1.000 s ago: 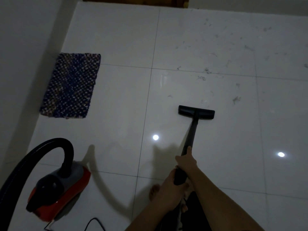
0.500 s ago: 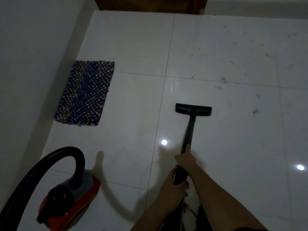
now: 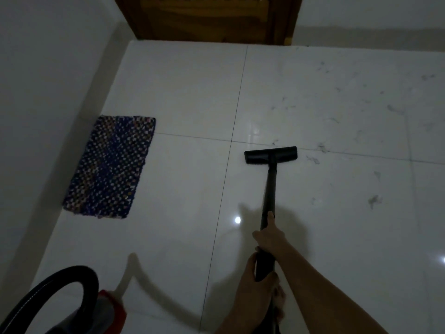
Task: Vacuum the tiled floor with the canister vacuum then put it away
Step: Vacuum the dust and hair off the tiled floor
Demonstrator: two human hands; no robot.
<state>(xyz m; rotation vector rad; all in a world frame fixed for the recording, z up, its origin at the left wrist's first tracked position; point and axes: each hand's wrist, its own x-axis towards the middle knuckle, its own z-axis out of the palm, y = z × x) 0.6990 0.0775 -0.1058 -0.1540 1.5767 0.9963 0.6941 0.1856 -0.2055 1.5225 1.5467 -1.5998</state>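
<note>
The black vacuum wand (image 3: 269, 189) runs from my hands up to its flat floor head (image 3: 271, 155), which rests on the white tiled floor (image 3: 183, 194) just below a grout line. My right hand (image 3: 268, 233) grips the wand higher up. My left hand (image 3: 255, 283) is closed around the wand's lower end. The red and grey canister (image 3: 108, 309) sits at the bottom left, partly cut off, with its black hose (image 3: 60, 278) arching up from it. Dust and hair clumps (image 3: 374, 201) lie scattered on the tiles to the right of the head.
A blue woven mat (image 3: 112, 165) lies by the left wall (image 3: 48, 92). A wooden door (image 3: 207, 18) closes the far end of the room. A bare foot (image 3: 279, 302) shows under my hands.
The floor head has been pushed forward toward the grout line and the door. The view has tilted up, so the canister has slid down to the frame's edge.
</note>
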